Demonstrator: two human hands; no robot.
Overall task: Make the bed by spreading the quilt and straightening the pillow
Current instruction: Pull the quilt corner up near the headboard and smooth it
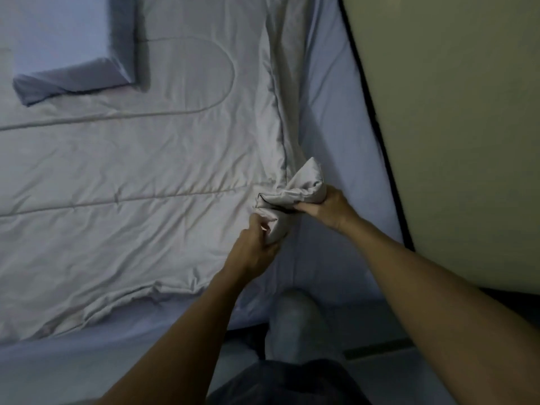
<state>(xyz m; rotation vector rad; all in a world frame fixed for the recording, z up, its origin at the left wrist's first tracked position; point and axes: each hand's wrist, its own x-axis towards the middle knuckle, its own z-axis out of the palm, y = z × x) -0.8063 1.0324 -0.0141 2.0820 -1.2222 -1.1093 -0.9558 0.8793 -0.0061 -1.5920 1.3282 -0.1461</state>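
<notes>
A pale grey quilt with stitched lines lies spread over most of the bed. Its near right corner is bunched up and lifted off the sheet. My left hand grips the lower part of that bunched corner. My right hand grips its upper right side. A bluish-grey pillow lies flat on the quilt at the top left, its loose case end folded out toward me.
The bluish bed sheet shows along the right side and the near edge of the mattress. A beige wall rises just right of the bed behind a dark gap. My knee rests at the bed's near edge.
</notes>
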